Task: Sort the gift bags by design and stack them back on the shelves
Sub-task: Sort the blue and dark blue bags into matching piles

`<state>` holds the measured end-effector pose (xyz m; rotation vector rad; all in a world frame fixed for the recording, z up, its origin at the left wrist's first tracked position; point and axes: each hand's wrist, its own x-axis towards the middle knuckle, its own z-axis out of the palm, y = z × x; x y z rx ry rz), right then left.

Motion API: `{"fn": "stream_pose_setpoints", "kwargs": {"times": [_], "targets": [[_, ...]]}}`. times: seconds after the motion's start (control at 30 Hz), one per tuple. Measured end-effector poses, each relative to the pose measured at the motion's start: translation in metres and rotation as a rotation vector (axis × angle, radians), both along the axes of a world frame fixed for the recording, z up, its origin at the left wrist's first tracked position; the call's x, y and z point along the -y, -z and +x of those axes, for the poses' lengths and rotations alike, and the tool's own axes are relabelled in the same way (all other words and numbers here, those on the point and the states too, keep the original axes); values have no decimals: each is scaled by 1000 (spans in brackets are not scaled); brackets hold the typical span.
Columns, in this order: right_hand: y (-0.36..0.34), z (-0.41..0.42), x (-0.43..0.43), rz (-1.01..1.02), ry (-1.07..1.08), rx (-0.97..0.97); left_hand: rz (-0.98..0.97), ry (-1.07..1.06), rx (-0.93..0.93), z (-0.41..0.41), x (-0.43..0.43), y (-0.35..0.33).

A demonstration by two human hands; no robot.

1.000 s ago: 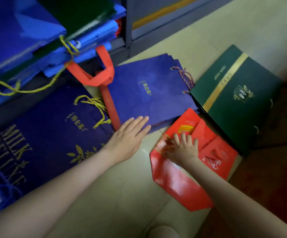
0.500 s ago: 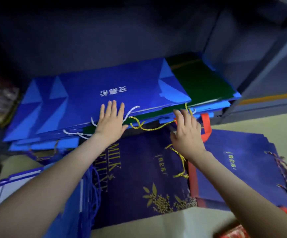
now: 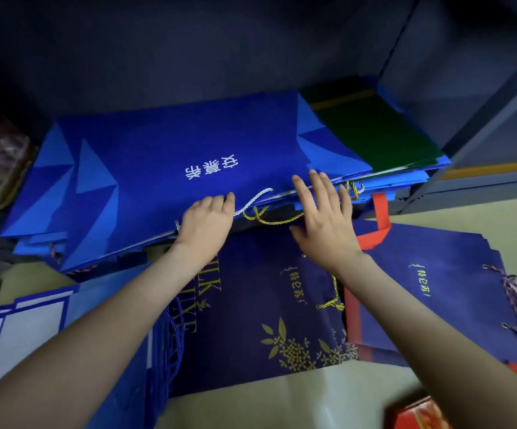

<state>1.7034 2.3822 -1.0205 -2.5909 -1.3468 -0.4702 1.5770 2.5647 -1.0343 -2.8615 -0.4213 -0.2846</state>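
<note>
A stack of bright blue gift bags (image 3: 170, 162) with white characters lies on the low shelf, a green bag (image 3: 374, 131) under its right part. My left hand (image 3: 206, 222) curls its fingers over the front edge of the top blue bag, beside its white cord handle (image 3: 254, 198). My right hand (image 3: 323, 218) has straight, spread fingers touching the stack's front edge near a yellow cord handle (image 3: 269, 219). Dark navy bags with gold print (image 3: 269, 305) lie on the floor below both wrists.
More navy bags (image 3: 443, 292) with a red ribbon handle (image 3: 378, 221) lie on the floor at right. Blue-and-white bags (image 3: 28, 332) lie at lower left, a red bag (image 3: 418, 413) at the bottom right. A grey shelf upright (image 3: 455, 144) bounds the shelf on the right.
I have turned from the red bag on the floor to the shelf. In the last half second my left fingers curled over the blue bag's edge, and my right hand slid left.
</note>
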Motion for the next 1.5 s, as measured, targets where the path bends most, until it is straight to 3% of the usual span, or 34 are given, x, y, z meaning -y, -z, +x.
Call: {"fn": "stream_pose_setpoints", "kwargs": {"times": [0.2, 0.3, 0.4, 0.5, 0.57, 0.77, 0.97, 1.2, 1.4, 1.5], "targets": [[-37, -15, -4, -41, -149, 217, -45, 183, 169, -18, 48, -42], [-79, -31, 8, -319, 18, 312, -36, 276, 223, -28, 72, -62], [-87, -39, 37, -451, 5, 292, -63, 279, 237, -29, 95, -79], [-99, -42, 76, -352, 66, 275, -142, 250, 118, -31, 126, -102], [-102, -41, 104, -289, 76, 262, -93, 170, 41, -32, 141, -107], [-116, -50, 168, -237, 116, 330, 77, 282, 125, -40, 189, -134], [-129, -68, 189, -317, 165, 445, 21, 391, 170, -48, 197, -143], [-127, -80, 202, -525, 238, 366, 37, 501, 84, -39, 206, -125], [-109, -73, 223, -427, 159, 249, 4, 552, 111, -33, 221, -112], [-91, -74, 226, -553, 138, 49, -137, 451, -145, -34, 215, -95]]}}
